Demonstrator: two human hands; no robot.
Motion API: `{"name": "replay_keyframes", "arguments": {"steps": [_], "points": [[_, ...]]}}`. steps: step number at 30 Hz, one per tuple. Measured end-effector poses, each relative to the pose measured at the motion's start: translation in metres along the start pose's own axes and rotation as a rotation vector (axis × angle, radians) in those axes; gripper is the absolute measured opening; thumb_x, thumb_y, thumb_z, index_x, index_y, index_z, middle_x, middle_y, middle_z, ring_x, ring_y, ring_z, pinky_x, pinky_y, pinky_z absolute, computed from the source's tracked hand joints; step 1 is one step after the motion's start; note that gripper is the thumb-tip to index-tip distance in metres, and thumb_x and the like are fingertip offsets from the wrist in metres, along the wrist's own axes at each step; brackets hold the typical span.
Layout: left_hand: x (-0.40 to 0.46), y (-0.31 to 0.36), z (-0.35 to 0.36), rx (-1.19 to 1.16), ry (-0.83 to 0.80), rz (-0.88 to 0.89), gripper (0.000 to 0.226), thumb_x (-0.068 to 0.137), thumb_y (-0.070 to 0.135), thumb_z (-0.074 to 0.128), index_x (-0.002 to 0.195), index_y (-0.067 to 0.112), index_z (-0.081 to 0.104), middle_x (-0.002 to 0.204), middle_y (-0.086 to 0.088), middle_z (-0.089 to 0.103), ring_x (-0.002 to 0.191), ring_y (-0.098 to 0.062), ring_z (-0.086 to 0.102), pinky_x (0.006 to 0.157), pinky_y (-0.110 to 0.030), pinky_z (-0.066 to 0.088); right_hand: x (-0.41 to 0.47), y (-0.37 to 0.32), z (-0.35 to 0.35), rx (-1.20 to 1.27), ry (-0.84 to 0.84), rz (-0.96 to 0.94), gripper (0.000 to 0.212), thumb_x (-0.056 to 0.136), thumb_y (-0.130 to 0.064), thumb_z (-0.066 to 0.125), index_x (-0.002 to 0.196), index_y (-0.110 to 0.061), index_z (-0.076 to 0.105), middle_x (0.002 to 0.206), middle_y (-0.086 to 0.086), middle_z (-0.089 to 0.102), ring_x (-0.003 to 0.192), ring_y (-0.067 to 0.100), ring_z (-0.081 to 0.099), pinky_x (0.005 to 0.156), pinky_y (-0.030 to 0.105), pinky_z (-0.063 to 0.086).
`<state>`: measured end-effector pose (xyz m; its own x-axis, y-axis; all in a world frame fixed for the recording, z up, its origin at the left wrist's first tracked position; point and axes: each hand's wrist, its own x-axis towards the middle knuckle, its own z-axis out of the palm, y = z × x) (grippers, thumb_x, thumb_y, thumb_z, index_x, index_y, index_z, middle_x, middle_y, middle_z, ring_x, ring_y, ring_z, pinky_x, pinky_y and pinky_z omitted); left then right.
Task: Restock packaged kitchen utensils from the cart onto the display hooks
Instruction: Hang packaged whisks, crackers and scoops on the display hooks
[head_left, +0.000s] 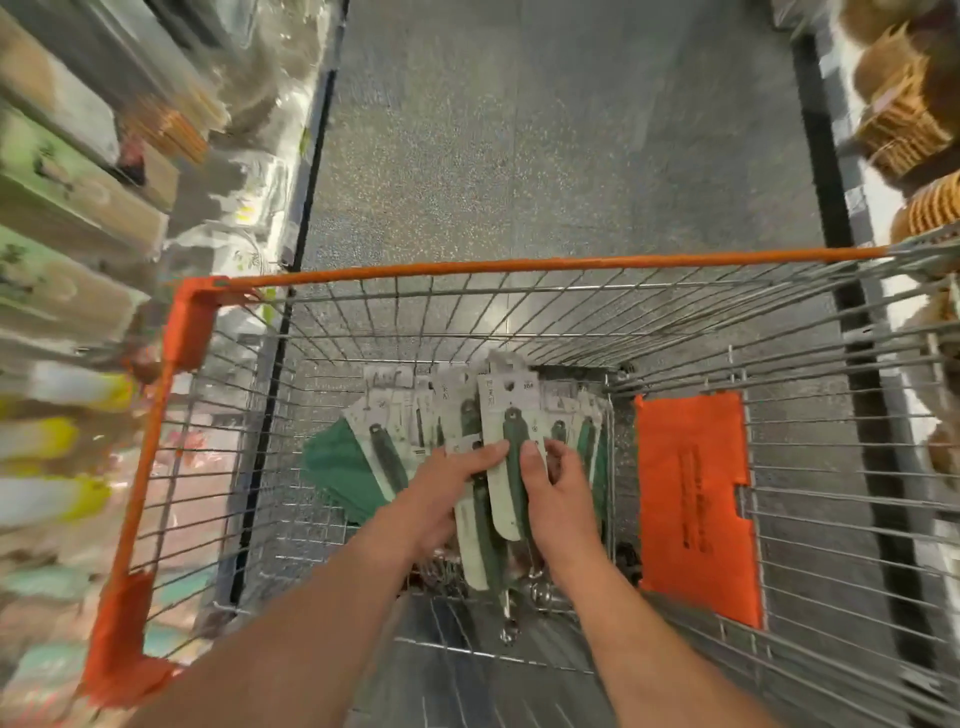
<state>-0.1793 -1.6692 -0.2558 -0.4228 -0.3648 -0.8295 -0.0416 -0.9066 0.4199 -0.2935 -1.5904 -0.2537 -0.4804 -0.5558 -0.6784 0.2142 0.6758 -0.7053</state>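
Note:
Both my arms reach down into a wire shopping cart (467, 291) with orange rims. On its floor lies a pile of packaged utensils (457, 410), green-handled tools on pale cards with hang holes. The top utensil pack (511, 441) stands raised from the pile. My left hand (447, 488) holds it from the left, fingers laid across the card. My right hand (558, 493) grips its right edge, thumb on the front beside the green handle. Metal utensil ends (511, 618) show below my wrists. No display hooks are visible.
An orange plastic flap (693, 499) hangs on the cart's right wall. Blurred shelves of packaged goods (78, 260) run along the left. Woven baskets (904, 119) fill shelving at the right. Speckled grey aisle floor (545, 130) stretches ahead of the cart.

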Motion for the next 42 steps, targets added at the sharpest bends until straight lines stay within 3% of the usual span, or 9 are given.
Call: {"name": "replay_keyframes", "arguments": {"steps": [5,8,15,17,23,29,36,40,42], "points": [[-0.067,0.025,-0.020,0.018,-0.039,0.107,0.050,0.072,0.028,0.085,0.115,0.005,0.076,0.114,-0.021,0.075,0.105,-0.036,0.073,0.095,-0.050,0.058,-0.060,-0.041,0.028,-0.004,-0.042,-0.064,0.030,0.105,-0.047,0.050,0.122,-0.025,0.061,0.111,-0.005,0.072,0.101,0.011,0.069,0.093,0.035,0.056],[-0.108,0.035,-0.030,-0.006,-0.115,0.156,0.029,0.085,0.030,0.074,0.106,0.012,0.082,0.110,-0.016,0.076,0.103,-0.033,0.071,0.102,-0.053,0.054,-0.096,-0.062,0.042,-0.023,-0.037,-0.146,0.031,0.105,-0.049,0.047,0.124,-0.026,0.057,0.110,-0.011,0.066,0.099,0.002,0.063,0.089,0.030,0.050],[-0.193,0.049,-0.048,-0.187,-0.093,0.326,0.027,0.096,0.028,0.062,0.099,0.013,0.084,0.105,-0.016,0.078,0.095,-0.029,0.075,0.095,-0.045,0.058,-0.165,-0.105,0.069,-0.132,-0.111,-0.292,0.061,0.093,-0.073,0.043,0.127,-0.026,0.062,0.117,-0.001,0.070,0.106,0.018,0.067,0.093,0.043,0.055],[-0.208,0.054,-0.048,-0.232,-0.087,0.403,0.030,0.091,0.033,0.067,0.107,0.011,0.082,0.111,-0.017,0.076,0.100,-0.031,0.074,0.096,-0.046,0.058,-0.170,-0.119,0.073,-0.176,-0.138,-0.356,0.043,0.098,-0.067,0.043,0.111,-0.031,0.063,0.104,-0.005,0.070,0.096,0.014,0.066,0.080,0.036,0.053],[-0.258,0.060,-0.039,-0.406,0.017,0.590,0.035,0.094,0.037,0.058,0.106,0.014,0.082,0.111,-0.019,0.076,0.097,-0.032,0.074,0.089,-0.044,0.060,-0.200,-0.158,0.073,-0.263,-0.343,-0.473,0.034,0.102,-0.065,0.039,0.110,-0.037,0.056,0.106,-0.005,0.068,0.098,0.014,0.066,0.085,0.041,0.055],[-0.296,0.027,-0.043,-0.557,0.269,0.627,0.049,0.096,0.041,0.061,0.132,0.008,0.069,0.133,-0.022,0.067,0.125,-0.041,0.063,0.112,-0.054,0.046,-0.233,-0.152,0.083,-0.339,-0.557,-0.597,0.042,0.100,-0.066,0.038,0.105,-0.030,0.059,0.098,-0.003,0.068,0.092,0.016,0.067,0.083,0.044,0.056],[-0.367,-0.041,-0.057,-0.753,0.438,0.765,0.046,0.106,0.043,0.048,0.101,0.012,0.081,0.097,-0.014,0.079,0.079,-0.026,0.078,0.067,-0.032,0.061,-0.281,-0.115,0.112,-0.467,-0.792,-0.619,0.047,0.103,-0.057,0.045,0.102,-0.013,0.062,0.093,0.006,0.068,0.089,0.025,0.068,0.071,0.038,0.051],[-0.406,-0.089,-0.067,-0.871,0.553,0.905,0.055,0.104,0.058,0.043,0.131,0.019,0.071,0.127,-0.013,0.072,0.115,-0.030,0.071,0.100,-0.044,0.055,-0.322,-0.094,0.134,-0.550,-0.931,-0.711,0.049,0.104,-0.053,0.047,0.090,-0.010,0.065,0.078,0.002,0.067,0.072,0.021,0.064,0.061,0.030,0.045],[-0.417,-0.111,-0.076,-0.894,0.649,0.955,0.055,0.099,0.063,0.053,0.135,0.023,0.068,0.134,-0.011,0.069,0.124,-0.031,0.066,0.111,-0.050,0.047,-0.338,-0.083,0.145,-0.586,-0.983,-0.773,0.051,0.104,-0.056,0.046,0.096,-0.010,0.068,0.087,0.003,0.071,0.078,0.021,0.066,0.064,0.029,0.050]]}}
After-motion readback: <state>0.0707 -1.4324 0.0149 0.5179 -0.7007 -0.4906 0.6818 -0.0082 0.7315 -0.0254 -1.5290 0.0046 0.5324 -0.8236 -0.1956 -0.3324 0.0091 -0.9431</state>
